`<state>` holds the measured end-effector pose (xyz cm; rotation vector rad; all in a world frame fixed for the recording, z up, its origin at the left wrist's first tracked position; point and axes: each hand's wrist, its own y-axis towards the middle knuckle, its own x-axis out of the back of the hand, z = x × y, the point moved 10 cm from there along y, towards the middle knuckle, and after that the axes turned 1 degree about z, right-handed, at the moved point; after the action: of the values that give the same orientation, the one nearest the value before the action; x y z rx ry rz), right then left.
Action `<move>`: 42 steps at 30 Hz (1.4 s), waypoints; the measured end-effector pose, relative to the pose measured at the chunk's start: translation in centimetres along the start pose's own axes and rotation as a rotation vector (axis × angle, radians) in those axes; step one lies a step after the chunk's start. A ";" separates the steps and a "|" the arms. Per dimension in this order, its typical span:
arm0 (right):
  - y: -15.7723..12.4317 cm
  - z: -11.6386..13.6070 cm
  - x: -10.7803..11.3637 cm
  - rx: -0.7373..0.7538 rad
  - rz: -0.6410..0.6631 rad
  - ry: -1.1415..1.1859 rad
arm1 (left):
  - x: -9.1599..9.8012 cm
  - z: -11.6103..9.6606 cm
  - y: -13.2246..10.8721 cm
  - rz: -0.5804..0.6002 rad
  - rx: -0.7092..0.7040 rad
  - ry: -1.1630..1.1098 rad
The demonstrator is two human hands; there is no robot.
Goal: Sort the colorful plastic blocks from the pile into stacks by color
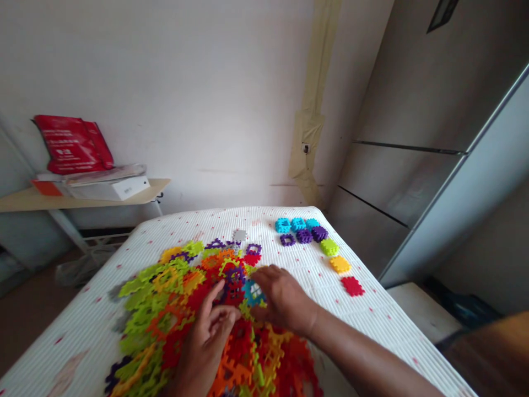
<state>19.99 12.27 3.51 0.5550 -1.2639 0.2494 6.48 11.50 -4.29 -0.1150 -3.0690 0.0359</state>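
Plastic tiles (177, 325) lie in a dense, interlocked heap of red, orange, green and yellow across the near half of a white ribbed mattress (74, 342). Beyond the heap, apart from it, sit 3 cyan tiles (290, 224) and 3 purple tiles (303, 236), with a green tile (329, 247), a yellow tile (340, 264) and a red tile (352, 286) trailing toward the right edge.

The main risk is the tiles' notched edges: they could catch, so pulling one loose might drag its neighbours and disturb the pile. A wide sweep of the right forearm (363, 353) could also nudge the separate tiles out of place, and loose pieces at the heap's left side might slide off the mattress if it gets pushed that way.

The left hand (206, 336) rests low over the heap, partly open and narrow, thumb raised, with nothing visibly held. The right hand (285, 300) arches palm-down, its fingers curved over a blue tile (253, 292); whether they grip it, I cannot tell. Both hands sit close together, the right arm angling in from the lower right.
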 end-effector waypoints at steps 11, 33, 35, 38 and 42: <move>4.7 -26.8 5.6 -0.643 0.022 -0.342 | -0.9 2.2 0.1 0.101 -0.100 0.459; 7.0 -29.5 1.2 -0.701 0.230 -0.350 | -1.4 2.0 -0.1 0.144 -0.090 0.611; 7.0 -29.5 1.2 -0.701 0.225 -0.347 | -1.4 2.0 -0.2 0.144 -0.082 0.604; 7.0 -29.3 1.5 -0.693 0.212 -0.345 | -1.3 1.7 -0.3 0.127 -0.084 0.576; 7.1 -27.6 3.7 -0.616 0.075 -0.374 | -1.2 0.3 -0.7 0.085 -0.121 0.502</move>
<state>40.62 32.23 3.50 0.0184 -1.6327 -0.1951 7.61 10.70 -4.64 -0.2234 -2.5616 -0.1507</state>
